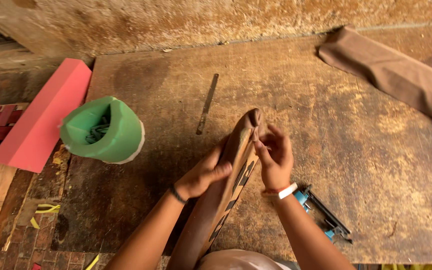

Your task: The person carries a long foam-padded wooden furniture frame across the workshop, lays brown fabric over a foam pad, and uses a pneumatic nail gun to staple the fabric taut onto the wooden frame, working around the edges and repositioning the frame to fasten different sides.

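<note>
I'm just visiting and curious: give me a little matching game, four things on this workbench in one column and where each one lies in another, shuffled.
Things:
1. green foam roll
2. red foam block
3. brown cloth
4. blue stapler

Places:
A. far right corner of the bench
B. beside the right hand's wrist
C. off the bench's left edge
D. left part of the bench, open end facing the camera

Pairs: 1-D, 2-C, 3-A, 4-B

Both forearms are bare, without sleeves. The left hand (203, 175) has a thin dark wristband. The right hand (275, 160) has a white band with red thread.
</note>
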`<state>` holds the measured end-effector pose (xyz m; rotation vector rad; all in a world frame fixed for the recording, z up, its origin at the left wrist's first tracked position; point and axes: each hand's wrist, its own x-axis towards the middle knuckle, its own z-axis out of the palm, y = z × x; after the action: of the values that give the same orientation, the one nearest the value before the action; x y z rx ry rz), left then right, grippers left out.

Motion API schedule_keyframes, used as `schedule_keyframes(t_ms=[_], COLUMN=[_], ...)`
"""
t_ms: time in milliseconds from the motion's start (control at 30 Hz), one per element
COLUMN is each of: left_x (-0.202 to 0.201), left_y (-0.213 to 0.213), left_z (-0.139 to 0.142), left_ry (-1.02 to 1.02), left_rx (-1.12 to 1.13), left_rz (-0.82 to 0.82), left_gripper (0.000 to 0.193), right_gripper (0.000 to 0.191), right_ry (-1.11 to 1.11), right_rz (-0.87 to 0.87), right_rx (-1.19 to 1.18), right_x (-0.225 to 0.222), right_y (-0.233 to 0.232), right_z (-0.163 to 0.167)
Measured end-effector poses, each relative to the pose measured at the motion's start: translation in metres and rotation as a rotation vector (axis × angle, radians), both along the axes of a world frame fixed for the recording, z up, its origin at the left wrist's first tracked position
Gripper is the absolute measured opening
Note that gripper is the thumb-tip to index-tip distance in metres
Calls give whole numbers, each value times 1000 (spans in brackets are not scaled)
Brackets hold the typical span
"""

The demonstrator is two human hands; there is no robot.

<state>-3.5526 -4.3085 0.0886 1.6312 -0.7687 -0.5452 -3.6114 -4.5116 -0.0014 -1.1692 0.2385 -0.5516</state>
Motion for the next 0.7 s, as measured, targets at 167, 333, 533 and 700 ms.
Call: schedule_keyframes(t_ms=[167,333,533,700], left_x=[66,76,70,74], left_y=[-83,-90,-68,-62], left_z=[-18,-30,-13,3], left_ry=[403,166,-89,-171], left_rx=[-265,-280,-122,20], left_rz=[-194,-212,-181,-121], left_gripper=[86,71,60,56], right_gripper=[29,32,41,23], right_ry=[-141,-192,-447,-370], right_rz=[-40,-341,-191,-150], right_rx=[-23,-24,316,389], right_x=[16,44,54,71], right_y=[21,64,75,67], right_z=[50,32,16,19])
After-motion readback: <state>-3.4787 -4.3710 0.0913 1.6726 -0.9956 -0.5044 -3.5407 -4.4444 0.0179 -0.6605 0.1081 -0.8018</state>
